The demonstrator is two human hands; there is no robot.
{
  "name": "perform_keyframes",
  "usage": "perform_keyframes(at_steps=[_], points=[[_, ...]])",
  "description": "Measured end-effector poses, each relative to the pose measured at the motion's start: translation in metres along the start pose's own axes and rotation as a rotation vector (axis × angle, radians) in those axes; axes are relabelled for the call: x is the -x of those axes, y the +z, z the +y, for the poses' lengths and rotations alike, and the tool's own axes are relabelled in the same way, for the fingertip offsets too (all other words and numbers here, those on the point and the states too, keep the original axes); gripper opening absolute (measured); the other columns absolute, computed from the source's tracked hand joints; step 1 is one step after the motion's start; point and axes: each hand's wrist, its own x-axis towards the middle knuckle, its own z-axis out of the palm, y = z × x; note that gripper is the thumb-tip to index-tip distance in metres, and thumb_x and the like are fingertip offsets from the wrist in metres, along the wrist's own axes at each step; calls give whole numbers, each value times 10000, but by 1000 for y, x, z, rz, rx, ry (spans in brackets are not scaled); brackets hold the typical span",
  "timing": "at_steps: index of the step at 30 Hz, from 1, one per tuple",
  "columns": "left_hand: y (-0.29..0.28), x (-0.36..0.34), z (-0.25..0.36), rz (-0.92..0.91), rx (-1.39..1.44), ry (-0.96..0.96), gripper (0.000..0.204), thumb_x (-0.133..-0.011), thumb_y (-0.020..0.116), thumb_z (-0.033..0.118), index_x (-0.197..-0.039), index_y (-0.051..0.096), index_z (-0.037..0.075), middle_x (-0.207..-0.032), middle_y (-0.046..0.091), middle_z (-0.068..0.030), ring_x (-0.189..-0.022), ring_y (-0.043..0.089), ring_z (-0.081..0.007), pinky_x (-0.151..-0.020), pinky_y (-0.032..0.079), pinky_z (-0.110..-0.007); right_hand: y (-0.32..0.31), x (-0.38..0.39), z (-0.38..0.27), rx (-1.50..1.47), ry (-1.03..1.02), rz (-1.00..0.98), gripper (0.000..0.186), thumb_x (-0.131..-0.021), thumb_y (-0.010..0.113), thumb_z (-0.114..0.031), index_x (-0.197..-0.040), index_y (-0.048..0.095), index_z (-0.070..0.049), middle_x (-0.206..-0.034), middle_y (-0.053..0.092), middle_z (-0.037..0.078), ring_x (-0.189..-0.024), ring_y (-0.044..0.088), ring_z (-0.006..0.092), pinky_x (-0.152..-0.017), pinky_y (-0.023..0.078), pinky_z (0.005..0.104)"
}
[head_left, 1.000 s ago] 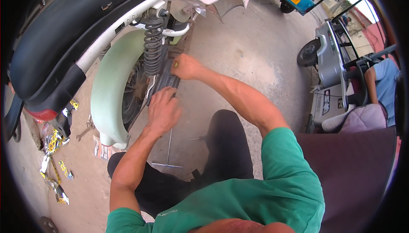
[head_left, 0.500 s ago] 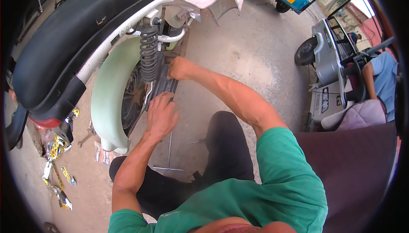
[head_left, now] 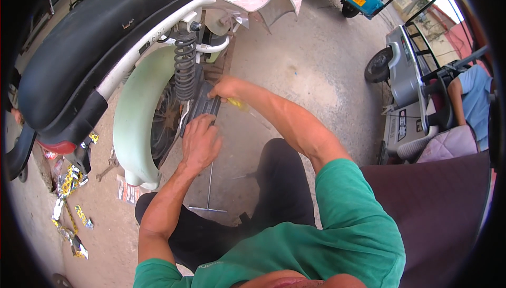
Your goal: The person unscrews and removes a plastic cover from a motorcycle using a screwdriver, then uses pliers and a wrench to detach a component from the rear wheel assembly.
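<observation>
Cover (head_left: 203, 105): dark, ribbed, low beside the wheel (head_left: 165, 122); its right edge borders the floor (head_left: 316, 77).
Crowded side: spring (head_left: 184, 69) and pale-green fender (head_left: 129, 122), left of the cover.
Open room: floor between the cover's right edge and the grey vehicle (head_left: 405, 93); the T-handle (head_left: 208, 208) lies nearer the person.
Left hand (head_left: 202, 143): fingers bent, close together, at the cover's near end; any grip cannot be told.
Right hand (head_left: 225, 89): curled around a yellow screwdriver (head_left: 239, 104), fingertips by the cover's right edge; shaft pointing away from it.
</observation>
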Motion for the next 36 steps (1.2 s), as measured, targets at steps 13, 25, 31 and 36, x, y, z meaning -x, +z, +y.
perform_keyframes(at_steps=[13, 25, 31, 36], points=[[1, -1, 3, 22, -12, -31, 248, -791, 753, 137, -1000, 685, 22, -1285, 605, -154, -1275, 526, -357, -1043, 413, -479, 15, 11, 7, -360, 31, 78, 377, -755, 825, -294, -865, 743, 58, -736, 659, 154, -593, 584, 248, -552, 491, 414], [4, 0, 2, 23, -34, -12, 267, -786, 763, 141, -1017, 685, 31, -1273, 606, -147, -1264, 535, -359, -1034, 418, -479, 21, 4, 32, -519, -132, -12, 402, -787, 849, -308, -950, 698, 27, -773, 637, 90, -553, 526, 169, -510, 429, 338], [5, -1, 1, 20, -22, -29, 286, -769, 784, 123, -1029, 699, 39, -1268, 611, -143, -1268, 539, -360, -1059, 409, -473, 19, 5, 31, -330, -135, -12, 707, -804, 873, -405, -1222, 638, 114, -947, 687, 137, -699, 611, 196, -607, 520, 336], [4, 0, 0, 16, -12, -22, 299, -764, 783, 119, -1033, 689, 30, -1272, 606, -150, -1267, 539, -364, -1055, 413, -478, 27, 1, 34, -422, -133, 33, 584, -795, 878, -350, -1115, 678, 96, -869, 672, 136, -635, 578, 199, -563, 487, 353]])
